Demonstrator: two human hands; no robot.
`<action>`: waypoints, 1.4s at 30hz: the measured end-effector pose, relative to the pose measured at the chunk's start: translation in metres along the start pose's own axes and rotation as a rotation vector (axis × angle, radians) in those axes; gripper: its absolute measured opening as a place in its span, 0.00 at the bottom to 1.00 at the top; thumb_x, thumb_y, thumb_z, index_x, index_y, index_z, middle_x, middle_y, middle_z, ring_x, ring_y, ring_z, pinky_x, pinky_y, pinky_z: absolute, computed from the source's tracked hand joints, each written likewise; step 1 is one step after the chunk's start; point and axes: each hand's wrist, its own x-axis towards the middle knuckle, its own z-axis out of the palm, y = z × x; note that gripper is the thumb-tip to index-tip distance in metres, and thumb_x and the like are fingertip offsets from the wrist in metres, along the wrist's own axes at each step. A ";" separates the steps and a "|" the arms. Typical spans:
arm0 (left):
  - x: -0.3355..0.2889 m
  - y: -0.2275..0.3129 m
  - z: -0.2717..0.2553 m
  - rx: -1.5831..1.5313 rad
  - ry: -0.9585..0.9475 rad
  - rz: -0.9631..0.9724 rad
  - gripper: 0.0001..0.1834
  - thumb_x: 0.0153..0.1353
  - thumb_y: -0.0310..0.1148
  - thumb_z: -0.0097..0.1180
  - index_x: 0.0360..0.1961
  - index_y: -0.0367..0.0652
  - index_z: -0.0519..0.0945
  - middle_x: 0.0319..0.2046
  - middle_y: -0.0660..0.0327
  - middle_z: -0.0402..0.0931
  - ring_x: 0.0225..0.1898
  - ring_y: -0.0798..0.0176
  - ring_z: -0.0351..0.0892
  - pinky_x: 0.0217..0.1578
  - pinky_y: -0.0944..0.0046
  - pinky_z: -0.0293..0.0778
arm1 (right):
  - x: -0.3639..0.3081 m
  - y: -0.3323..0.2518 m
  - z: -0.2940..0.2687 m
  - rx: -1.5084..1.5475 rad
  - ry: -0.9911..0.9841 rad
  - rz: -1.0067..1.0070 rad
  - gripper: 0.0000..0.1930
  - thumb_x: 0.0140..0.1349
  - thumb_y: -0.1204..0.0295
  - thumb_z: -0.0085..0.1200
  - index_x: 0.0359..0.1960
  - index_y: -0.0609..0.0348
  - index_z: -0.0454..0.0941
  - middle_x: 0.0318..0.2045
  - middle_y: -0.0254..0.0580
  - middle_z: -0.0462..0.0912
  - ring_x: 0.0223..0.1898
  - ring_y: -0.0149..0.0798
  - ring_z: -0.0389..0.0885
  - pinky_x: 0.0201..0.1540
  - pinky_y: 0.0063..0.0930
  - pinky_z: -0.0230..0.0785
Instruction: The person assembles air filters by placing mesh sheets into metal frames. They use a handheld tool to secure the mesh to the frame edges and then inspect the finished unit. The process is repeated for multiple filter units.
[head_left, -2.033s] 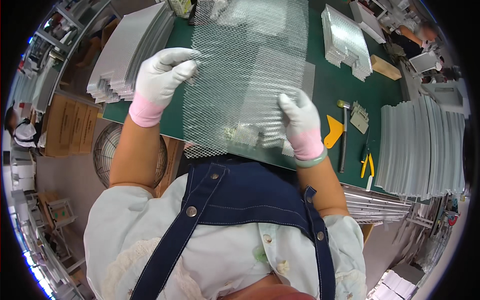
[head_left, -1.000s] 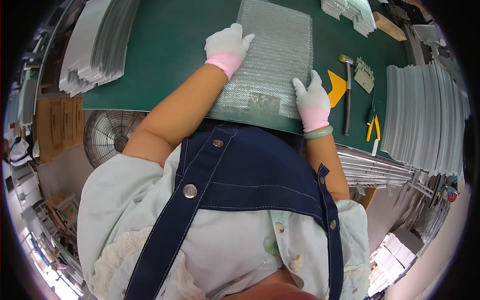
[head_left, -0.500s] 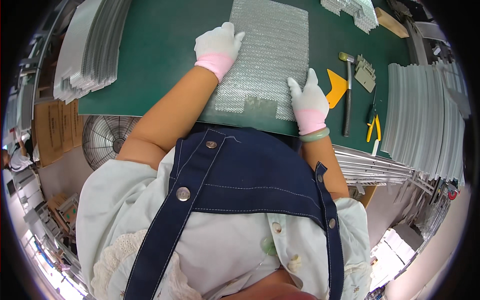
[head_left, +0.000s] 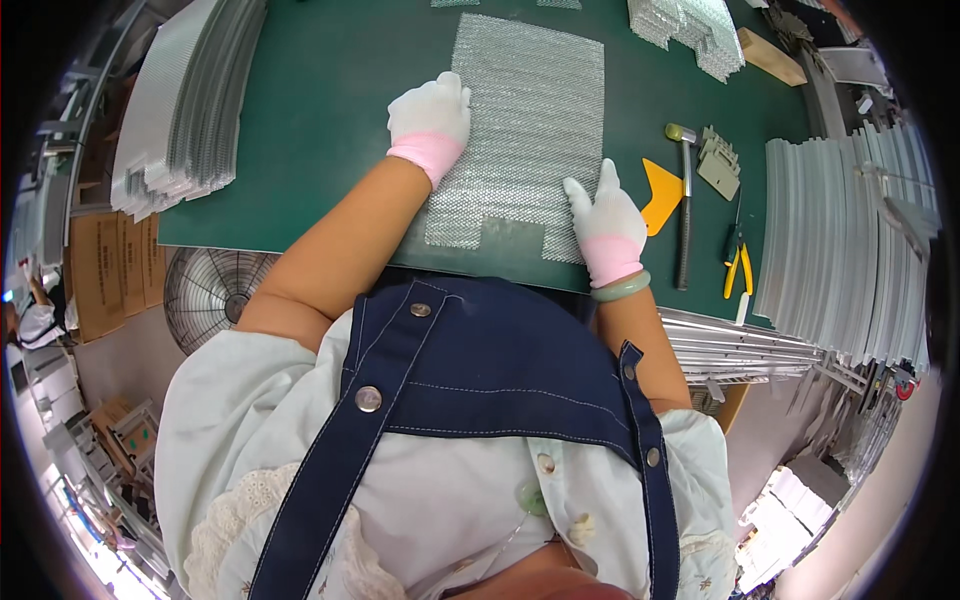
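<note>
A silvery honeycomb mesh panel lies flat on the green tabletop, with a rectangular notch in its near edge. My left hand, in a white glove with a pink cuff, is at the panel's left edge. Its fingers are curled in against that edge, and the fingertips are partly hidden. At the near right corner is my right hand, gloved the same way. Its thumb and forefinger are stretched apart beside the panel's right edge, and the other fingers are bent.
Stacked mesh panels stand at the left, more panels at the far right. To the right lie a yellow scraper, a hammer, grey plastic pieces and yellow-handled pliers. Pale strips line the right edge; a fan stands below left.
The view has shifted slightly, so the bench appears lower. My left thumb, earlier stretched over the panel, has drawn in toward the fingers. My right hand keeps its place beside the panel.
</note>
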 end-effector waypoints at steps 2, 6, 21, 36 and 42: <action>0.002 0.002 -0.004 0.007 -0.017 -0.010 0.16 0.69 0.45 0.49 0.37 0.41 0.75 0.29 0.51 0.82 0.34 0.44 0.83 0.37 0.45 0.76 | 0.000 0.000 0.001 0.001 -0.001 0.015 0.39 0.64 0.46 0.51 0.66 0.67 0.62 0.33 0.58 0.84 0.38 0.58 0.84 0.40 0.47 0.75; 0.002 0.002 -0.005 -0.007 -0.025 -0.037 0.16 0.67 0.46 0.52 0.41 0.43 0.75 0.30 0.52 0.82 0.34 0.44 0.83 0.38 0.45 0.76 | -0.004 0.000 0.001 0.010 0.022 0.016 0.40 0.64 0.45 0.51 0.66 0.67 0.62 0.34 0.59 0.84 0.38 0.57 0.84 0.39 0.48 0.75; 0.033 -0.049 -0.005 0.274 -0.186 0.489 0.28 0.73 0.45 0.40 0.73 0.57 0.59 0.74 0.65 0.54 0.75 0.48 0.47 0.70 0.35 0.45 | 0.010 0.013 0.012 -0.336 0.121 -0.398 0.40 0.65 0.45 0.49 0.70 0.59 0.58 0.70 0.49 0.61 0.72 0.50 0.54 0.71 0.60 0.43; 0.013 0.013 0.000 0.036 -0.127 0.643 0.36 0.63 0.57 0.50 0.69 0.53 0.66 0.70 0.48 0.59 0.71 0.36 0.52 0.68 0.33 0.46 | 0.021 0.000 -0.017 -0.390 0.106 -0.516 0.36 0.64 0.45 0.49 0.63 0.63 0.69 0.62 0.54 0.72 0.64 0.53 0.68 0.68 0.53 0.53; 0.018 0.016 -0.012 0.082 -0.258 0.617 0.39 0.64 0.60 0.47 0.72 0.53 0.62 0.72 0.46 0.54 0.73 0.36 0.48 0.68 0.30 0.42 | 0.158 -0.040 -0.145 0.179 -0.027 -0.171 0.27 0.66 0.49 0.48 0.49 0.63 0.81 0.45 0.58 0.84 0.49 0.57 0.81 0.55 0.41 0.71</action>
